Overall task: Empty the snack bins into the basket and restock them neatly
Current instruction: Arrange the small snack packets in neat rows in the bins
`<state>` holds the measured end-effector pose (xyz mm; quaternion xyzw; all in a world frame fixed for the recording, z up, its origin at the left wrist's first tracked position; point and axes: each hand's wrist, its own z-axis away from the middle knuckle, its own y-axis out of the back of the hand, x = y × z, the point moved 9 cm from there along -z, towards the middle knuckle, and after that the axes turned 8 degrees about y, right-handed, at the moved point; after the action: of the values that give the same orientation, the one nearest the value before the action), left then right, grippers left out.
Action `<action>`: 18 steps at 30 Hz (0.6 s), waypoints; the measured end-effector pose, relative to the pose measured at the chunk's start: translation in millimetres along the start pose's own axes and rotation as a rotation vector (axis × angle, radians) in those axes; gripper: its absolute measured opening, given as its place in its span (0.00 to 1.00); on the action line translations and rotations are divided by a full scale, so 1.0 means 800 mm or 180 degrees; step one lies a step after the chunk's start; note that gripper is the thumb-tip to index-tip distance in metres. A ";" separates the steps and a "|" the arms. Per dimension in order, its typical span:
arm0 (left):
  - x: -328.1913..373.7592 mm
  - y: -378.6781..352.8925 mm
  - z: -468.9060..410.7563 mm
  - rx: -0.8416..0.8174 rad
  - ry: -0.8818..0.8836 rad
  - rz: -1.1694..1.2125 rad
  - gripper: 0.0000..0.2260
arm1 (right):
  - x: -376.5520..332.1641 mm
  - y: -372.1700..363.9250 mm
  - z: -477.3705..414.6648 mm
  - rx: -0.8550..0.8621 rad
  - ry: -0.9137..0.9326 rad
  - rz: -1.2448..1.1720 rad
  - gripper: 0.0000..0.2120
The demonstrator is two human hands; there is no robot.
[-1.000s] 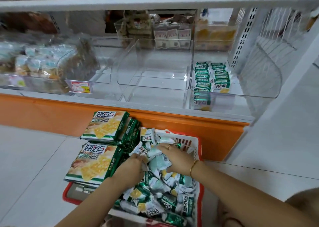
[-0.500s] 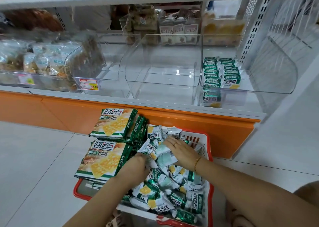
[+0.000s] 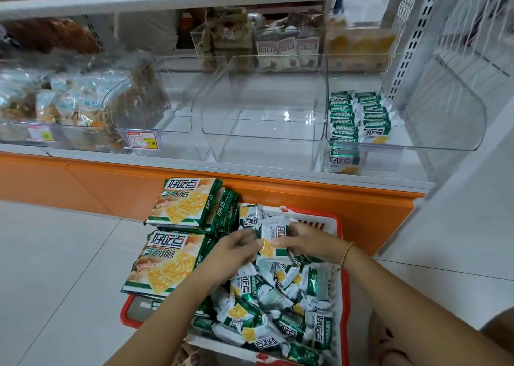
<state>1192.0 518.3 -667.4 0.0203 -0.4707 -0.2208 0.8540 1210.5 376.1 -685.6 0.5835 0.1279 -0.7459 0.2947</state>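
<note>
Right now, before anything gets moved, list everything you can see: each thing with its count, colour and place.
basket: one, red, below the shelf
small packets: a heap, green, white and yellow, in the basket
large packs: two stacks, green and yellow, at the basket's left side
bins: a row, clear, on the shelf; middle one empty
stocked packets: two rows, green, in the right bin
price tags: two, red and white, on bin fronts at left
bagged snacks: many, blurred, in the left bins
bracelet: one, gold, on the right wrist
held packet: one, green and white, above the heap
left hand: pinches the held packet's left edge
right hand: grips its right side
</note>
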 end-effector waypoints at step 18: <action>0.026 -0.030 -0.005 -0.0276 0.0369 0.1903 0.09 | -0.035 0.053 0.034 0.1009 0.0081 -0.1140 0.25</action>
<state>1196.3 488.0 -658.9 -0.1429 -0.3964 0.0219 0.9066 1217.7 336.0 -644.7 0.5998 0.1143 -0.7896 0.0609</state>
